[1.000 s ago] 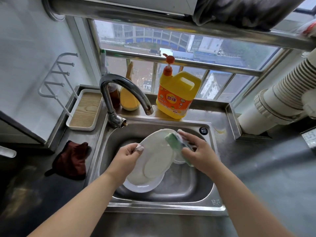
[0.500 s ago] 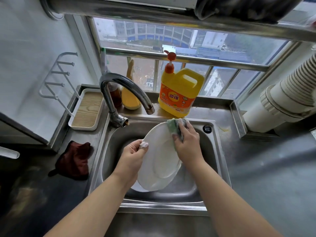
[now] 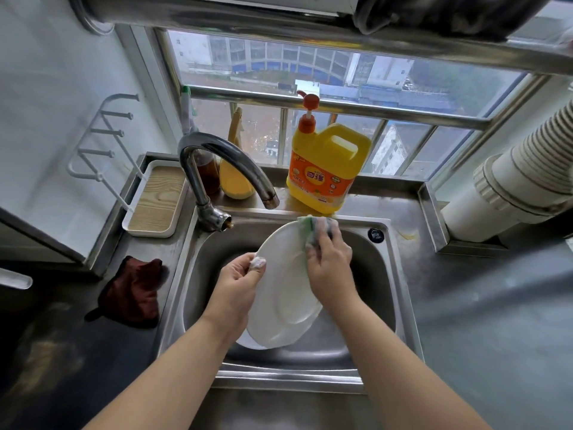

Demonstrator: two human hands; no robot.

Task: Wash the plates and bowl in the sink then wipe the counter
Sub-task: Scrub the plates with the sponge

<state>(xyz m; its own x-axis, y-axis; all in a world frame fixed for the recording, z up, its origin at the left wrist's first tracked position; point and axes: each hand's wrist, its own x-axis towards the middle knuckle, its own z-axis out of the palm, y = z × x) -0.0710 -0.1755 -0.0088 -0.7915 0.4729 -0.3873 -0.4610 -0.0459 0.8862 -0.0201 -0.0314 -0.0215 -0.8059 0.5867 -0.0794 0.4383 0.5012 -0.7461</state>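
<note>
Two hands scrub one white round plate (image 3: 283, 293) over the steel sink (image 3: 400, 293), frame centre
Left hand (image 3: 237, 285) grips the plate's left rim; right hand (image 3: 328, 262) clutches one soapy green sponge (image 3: 313, 229) against its upper edge; a second white dish (image 3: 248, 341) peeks out beneath; one yellow detergent jug (image 3: 325, 169) stands behind

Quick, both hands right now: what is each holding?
Left hand: grips the white plate by its rim.
Right hand: holds the sponge against the plate.

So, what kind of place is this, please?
Most likely a home kitchen: a steel sink with a curved faucet, a yellow dish soap jug on the window ledge, and a white plate being scrubbed.
</note>
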